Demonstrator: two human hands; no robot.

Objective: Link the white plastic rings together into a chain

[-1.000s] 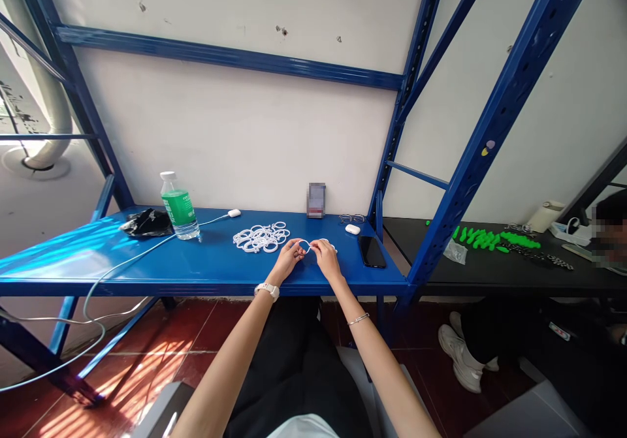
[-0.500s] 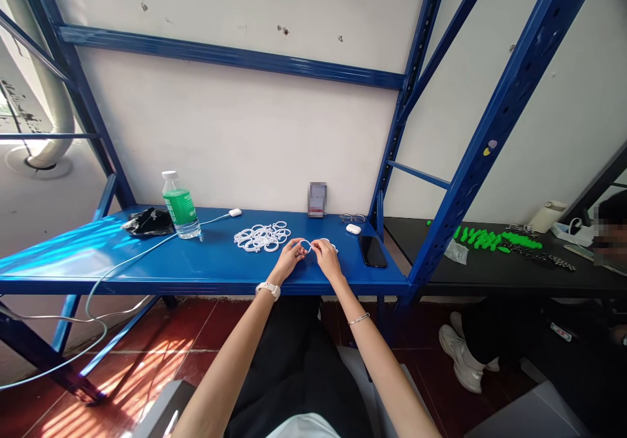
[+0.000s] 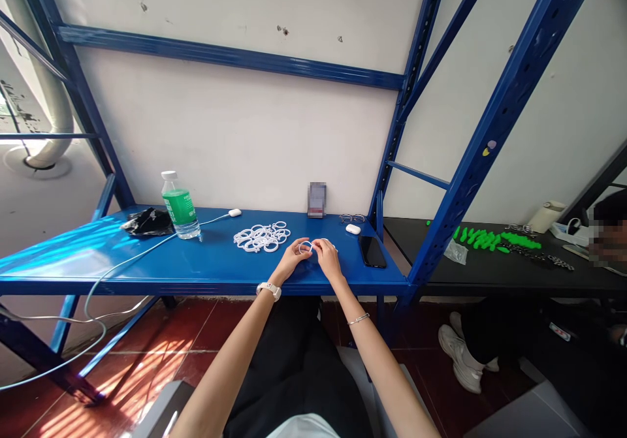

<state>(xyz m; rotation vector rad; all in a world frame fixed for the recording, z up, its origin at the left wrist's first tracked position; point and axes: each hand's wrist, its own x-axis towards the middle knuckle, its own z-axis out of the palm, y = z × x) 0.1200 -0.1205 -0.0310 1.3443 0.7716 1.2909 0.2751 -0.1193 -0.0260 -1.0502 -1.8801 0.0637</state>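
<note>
Centrally, at the near edge of a blue worktop (image 3: 210, 263), a seated person brings two bare hands close together over one small white ring (image 3: 305, 242); the left hand (image 3: 290, 260), with a watch (image 3: 269, 290) at its wrist, curls its thumb and fingers around the ring's left side; the right hand (image 3: 328, 259), fingers drawn narrow, pinches at the ring's right side, though the exact grip is too small to make out.

Just beyond the left hand, a loose pile of white rings (image 3: 262, 236) lies flat on the worktop, overlapping one another; a sliver of white (image 3: 335, 247) shows past the right hand, mostly hidden, so I cannot tell what it is.

As for progress, the work seems partway through a single ring, with both hands on it and its closing or opening not clear; the rings in the pile look untouched by either hand, and whether they are finished or waiting cannot be told; no separate finished group is plainly visible.

Farther left stand a water bottle (image 3: 180, 207) and, beside it, a crumpled black bag (image 3: 147, 222); to the right lies a dark phone (image 3: 371, 252).
</note>
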